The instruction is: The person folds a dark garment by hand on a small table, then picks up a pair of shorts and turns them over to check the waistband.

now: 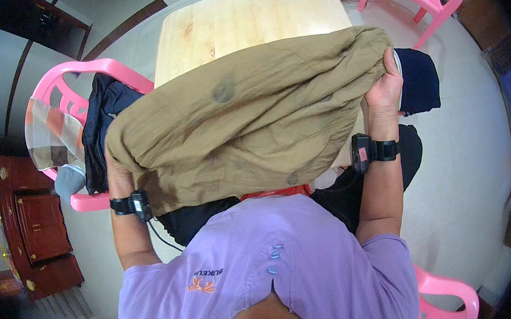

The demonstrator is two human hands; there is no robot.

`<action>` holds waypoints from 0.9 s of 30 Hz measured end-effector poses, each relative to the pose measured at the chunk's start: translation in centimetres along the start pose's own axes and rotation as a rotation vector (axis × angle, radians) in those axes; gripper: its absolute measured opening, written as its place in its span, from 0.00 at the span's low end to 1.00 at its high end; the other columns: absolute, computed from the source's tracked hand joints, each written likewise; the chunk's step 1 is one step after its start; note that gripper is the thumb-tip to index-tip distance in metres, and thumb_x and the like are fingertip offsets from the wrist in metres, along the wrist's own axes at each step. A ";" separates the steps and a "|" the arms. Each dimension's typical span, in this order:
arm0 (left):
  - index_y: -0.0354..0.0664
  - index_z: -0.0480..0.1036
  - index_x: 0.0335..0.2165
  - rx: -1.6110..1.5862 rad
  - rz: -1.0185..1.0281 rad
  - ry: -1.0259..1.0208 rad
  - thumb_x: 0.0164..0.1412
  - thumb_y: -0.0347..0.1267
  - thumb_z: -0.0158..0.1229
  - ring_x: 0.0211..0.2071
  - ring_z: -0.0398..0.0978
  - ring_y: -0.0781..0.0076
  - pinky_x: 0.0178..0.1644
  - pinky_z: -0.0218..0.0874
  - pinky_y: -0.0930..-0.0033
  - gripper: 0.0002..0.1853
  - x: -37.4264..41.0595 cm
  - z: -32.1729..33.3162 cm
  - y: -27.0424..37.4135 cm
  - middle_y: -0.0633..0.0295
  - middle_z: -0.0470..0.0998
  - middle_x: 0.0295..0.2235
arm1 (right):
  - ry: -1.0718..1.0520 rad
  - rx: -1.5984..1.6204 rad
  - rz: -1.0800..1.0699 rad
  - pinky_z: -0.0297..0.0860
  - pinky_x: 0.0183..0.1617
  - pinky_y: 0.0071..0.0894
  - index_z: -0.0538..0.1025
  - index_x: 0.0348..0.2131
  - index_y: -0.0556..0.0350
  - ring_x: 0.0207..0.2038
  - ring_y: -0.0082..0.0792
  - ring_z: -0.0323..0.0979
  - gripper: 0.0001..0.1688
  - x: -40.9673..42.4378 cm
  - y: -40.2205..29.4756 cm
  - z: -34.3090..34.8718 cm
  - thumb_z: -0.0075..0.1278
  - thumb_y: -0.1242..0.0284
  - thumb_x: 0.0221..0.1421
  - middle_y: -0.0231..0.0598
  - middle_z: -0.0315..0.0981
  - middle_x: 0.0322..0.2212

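Observation:
An olive-brown cloth garment (250, 122) with a few dark spots is stretched between my two hands, over the near part of a light wooden table (250, 25). My left hand (118, 171), at the garment's lower left end, is largely hidden under the fabric. At the upper right end, my right hand (386, 86) grips the bunched edge, thumb on top. Each wrist bears a strapped black device. The garment covers part of my lap and the table's near edge.
On the left, a pink plastic chair (94, 65) holds dark folded clothing (95, 144), a checked cloth (50, 133) and a grey item (70, 181). Dark fabric (417, 80) lies beyond my right hand. More pink chairs stand at the upper right (429, 5) and lower right (448, 289).

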State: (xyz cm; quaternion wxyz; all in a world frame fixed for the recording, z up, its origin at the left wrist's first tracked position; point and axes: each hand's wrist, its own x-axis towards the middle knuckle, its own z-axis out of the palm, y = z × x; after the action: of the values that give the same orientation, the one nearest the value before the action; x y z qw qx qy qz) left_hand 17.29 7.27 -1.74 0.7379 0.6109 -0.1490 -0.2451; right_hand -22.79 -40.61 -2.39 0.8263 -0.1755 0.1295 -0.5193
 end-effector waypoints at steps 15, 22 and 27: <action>0.38 0.59 0.62 -0.830 0.136 -0.216 0.61 0.27 0.52 0.42 0.69 0.64 0.29 0.55 0.72 0.30 -2.0 -8.4 2.8 0.46 0.65 0.59 | 0.136 -0.590 0.004 0.66 0.56 0.37 0.68 0.52 0.59 0.51 0.35 0.71 0.23 -0.8 3.0 1.7 0.53 0.73 0.59 0.39 0.73 0.48; 0.40 0.67 0.55 -0.664 0.023 0.137 0.62 0.24 0.52 0.25 0.61 0.75 0.32 0.56 0.70 0.22 -2.9 -2.6 2.5 0.67 0.71 0.29 | 0.129 -0.855 -0.104 0.70 0.48 0.32 0.70 0.51 0.63 0.42 0.36 0.75 0.23 1.6 1.0 -1.8 0.54 0.78 0.56 0.39 0.75 0.43; 0.40 0.71 0.49 -0.516 0.027 -0.084 0.56 0.20 0.56 0.24 0.73 0.73 0.31 0.69 0.69 0.20 -5.3 8.2 2.6 0.68 0.73 0.28 | 0.186 -1.524 -0.820 0.70 0.44 0.28 0.75 0.46 0.58 0.38 0.29 0.74 0.15 -1.7 2.8 1.8 0.53 0.76 0.57 0.35 0.77 0.37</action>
State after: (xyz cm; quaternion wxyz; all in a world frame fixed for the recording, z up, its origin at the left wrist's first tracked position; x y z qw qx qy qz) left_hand 9.09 3.66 2.94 0.8658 0.3896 -0.1200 -0.2903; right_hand -20.51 -37.62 -1.90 0.2176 -0.6703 0.4356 -0.5600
